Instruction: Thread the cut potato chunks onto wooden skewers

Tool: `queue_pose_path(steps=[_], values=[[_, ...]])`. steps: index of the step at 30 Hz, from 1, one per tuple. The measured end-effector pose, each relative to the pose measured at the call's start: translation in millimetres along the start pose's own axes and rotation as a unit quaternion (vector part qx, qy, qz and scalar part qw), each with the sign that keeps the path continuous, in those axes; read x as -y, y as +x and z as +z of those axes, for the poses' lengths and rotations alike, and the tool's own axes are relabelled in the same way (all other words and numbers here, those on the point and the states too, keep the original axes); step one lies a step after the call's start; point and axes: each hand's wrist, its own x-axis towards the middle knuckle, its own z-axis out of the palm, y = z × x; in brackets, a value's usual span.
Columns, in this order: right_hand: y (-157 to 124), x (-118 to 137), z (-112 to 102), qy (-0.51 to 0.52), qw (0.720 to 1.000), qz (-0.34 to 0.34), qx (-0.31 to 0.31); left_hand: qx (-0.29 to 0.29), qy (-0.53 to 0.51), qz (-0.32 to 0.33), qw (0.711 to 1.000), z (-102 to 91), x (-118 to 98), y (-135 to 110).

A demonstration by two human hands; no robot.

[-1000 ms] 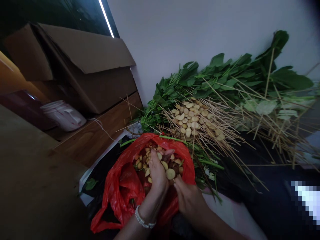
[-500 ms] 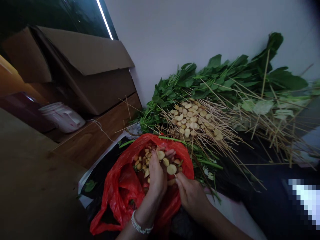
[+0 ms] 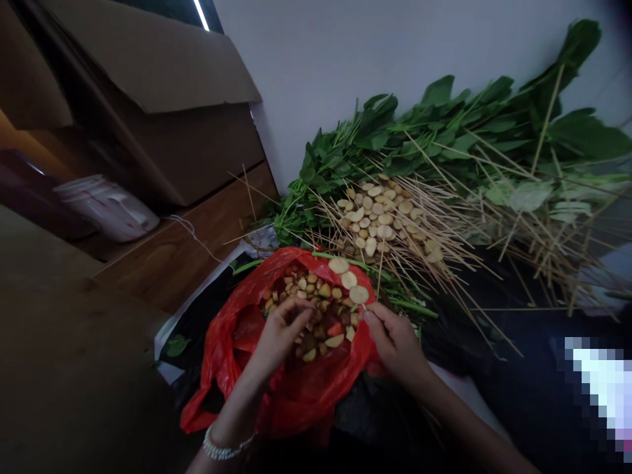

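My right hand (image 3: 395, 339) pinches the lower end of a skewer of potato slices (image 3: 359, 294). Three pale round slices are threaded on it, tilted up and to the left over the bag's right side. Over the middle of an open red plastic bag (image 3: 224, 342) is my left hand (image 3: 284, 326), its fingers curled and thumb and fingertips close together. Whether a piece is in that pinch I cannot make out. Inside the bag lie many small cut vegetable pieces (image 3: 323, 289), mostly yellowish-brown, with a few reddish ones.
Beyond the bag, a heap of skewered potato slices (image 3: 378, 217) lies with sticks pointing right. Leafy green stems (image 3: 434, 131) rest against the wall, and pale leaf skewers (image 3: 528, 197) lie at right. A cardboard box (image 3: 168, 145) and a white jar (image 3: 111, 209) stand left.
My left hand has come away from the potato skewer and moved left over the pieces in the bag. My right hand has raised the skewer slightly and shifted right. The view has tilted down.
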Motion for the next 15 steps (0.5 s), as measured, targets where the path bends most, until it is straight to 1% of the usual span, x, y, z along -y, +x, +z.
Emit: queue_pose_path(steps=[2, 3, 5, 8, 11, 13, 15], values=[[0, 0, 1, 0.012, 1.000, 0.006, 0.009, 0.050, 0.062, 0.018, 0.997, 8.2, 3, -6], [0, -1, 2, 0.017, 1.000, 0.012, 0.011, 0.067, 0.075, 0.026, 0.995, 13.0, 3, -8], [1, -2, 3, 0.030, 0.999, 0.026, 0.012, 0.080, 0.072, 0.032, 0.994, 22.0, 3, -9], [1, -6, 5, 0.060, 0.997, 0.045, 0.015, 0.083, 0.002, 0.016, 0.996, 33.0, -2, -6], [-1, -7, 8, 0.071, 0.996, 0.037, 0.037, 0.095, -0.086, -0.010, 0.992, 45.1, -8, -4], [-2, -4, 11, 0.051, 0.997, 0.025, 0.054, 0.092, -0.155, -0.053, 0.982, 54.3, -9, -3], [-2, 0, 13, 0.026, 0.998, 0.019, 0.061, 0.096, -0.238, -0.108, 0.960, 61.9, -7, -3]])
